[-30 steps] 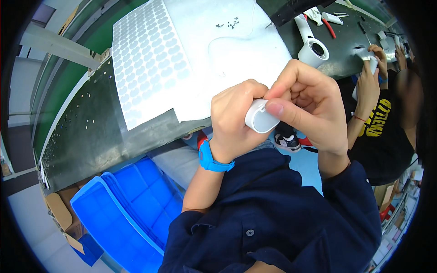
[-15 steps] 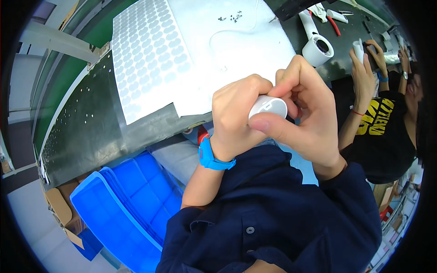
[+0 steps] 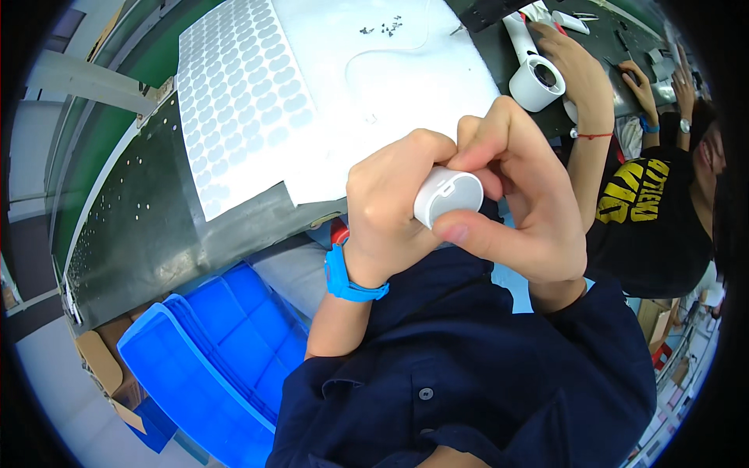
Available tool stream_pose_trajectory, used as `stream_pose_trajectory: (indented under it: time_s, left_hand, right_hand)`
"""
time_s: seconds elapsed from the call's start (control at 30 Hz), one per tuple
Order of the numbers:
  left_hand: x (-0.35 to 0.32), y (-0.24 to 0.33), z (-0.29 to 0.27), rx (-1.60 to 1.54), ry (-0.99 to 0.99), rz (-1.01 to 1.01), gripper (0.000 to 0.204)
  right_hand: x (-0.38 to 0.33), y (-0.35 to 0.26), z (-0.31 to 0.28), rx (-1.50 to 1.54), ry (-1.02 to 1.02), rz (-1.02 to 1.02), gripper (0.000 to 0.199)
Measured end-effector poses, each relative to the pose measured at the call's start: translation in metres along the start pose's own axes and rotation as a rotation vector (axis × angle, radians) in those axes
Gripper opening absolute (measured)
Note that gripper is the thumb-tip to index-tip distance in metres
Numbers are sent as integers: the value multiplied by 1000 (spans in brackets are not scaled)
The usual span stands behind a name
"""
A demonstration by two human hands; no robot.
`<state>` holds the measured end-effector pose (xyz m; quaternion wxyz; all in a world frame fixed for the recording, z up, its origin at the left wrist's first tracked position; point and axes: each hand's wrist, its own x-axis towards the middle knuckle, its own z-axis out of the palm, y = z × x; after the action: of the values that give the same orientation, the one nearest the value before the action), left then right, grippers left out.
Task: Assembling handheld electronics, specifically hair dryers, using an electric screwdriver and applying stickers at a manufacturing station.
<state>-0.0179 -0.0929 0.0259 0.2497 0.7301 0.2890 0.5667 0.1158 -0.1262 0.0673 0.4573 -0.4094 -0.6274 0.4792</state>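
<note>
Between my two hands is a small white cylindrical part (image 3: 451,196) with a light grey disc on its round end and a small slot near the rim. My left hand (image 3: 394,204), with a blue watch on the wrist, wraps round its body from the left. My right hand (image 3: 524,195) grips it from the right, thumb along the lower rim and forefinger at the upper rim. Much of the part's body is hidden behind my left fingers. Beyond my hands, a sheet of round silver-grey stickers (image 3: 242,101) lies on the bench beside a white foam sheet (image 3: 406,78).
Tiny dark bits (image 3: 382,28) lie on the foam. At the right stands a white handheld device with a round head (image 3: 537,83). A co-worker's hand (image 3: 581,74) reaches in there. Blue stacked bins (image 3: 211,343) and a cardboard box (image 3: 105,359) sit below the dark bench (image 3: 125,242).
The white part has tilted slightly in my hands, showing more of its grey end. The co-worker's arm has moved over toward the white device and no longer holds up a white piece.
</note>
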Motion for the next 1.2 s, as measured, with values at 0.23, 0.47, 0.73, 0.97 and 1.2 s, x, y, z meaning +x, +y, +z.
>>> stream_pose_trajectory:
  time_s: [0.23,0.47,0.73,0.97,1.2]
  left_hand:
    - [2,-6,-5,-40,2,-57,21]
    - [7,-13,-1,-65,-31,-104,23]
    - [7,-37,-5,313,-326,-44,33]
    - [10,-32,-23,369,-226,-9,53]
    - [5,-26,-15,-393,166,-256,107]
  right_hand:
    - [8,7,3,187,23,26,27]
    - [16,17,-1,281,120,-84,11]
    - [26,31,-38,-173,227,-244,39]
    - [22,46,-50,16,356,-28,21]
    - [5,46,-3,510,236,-12,20]
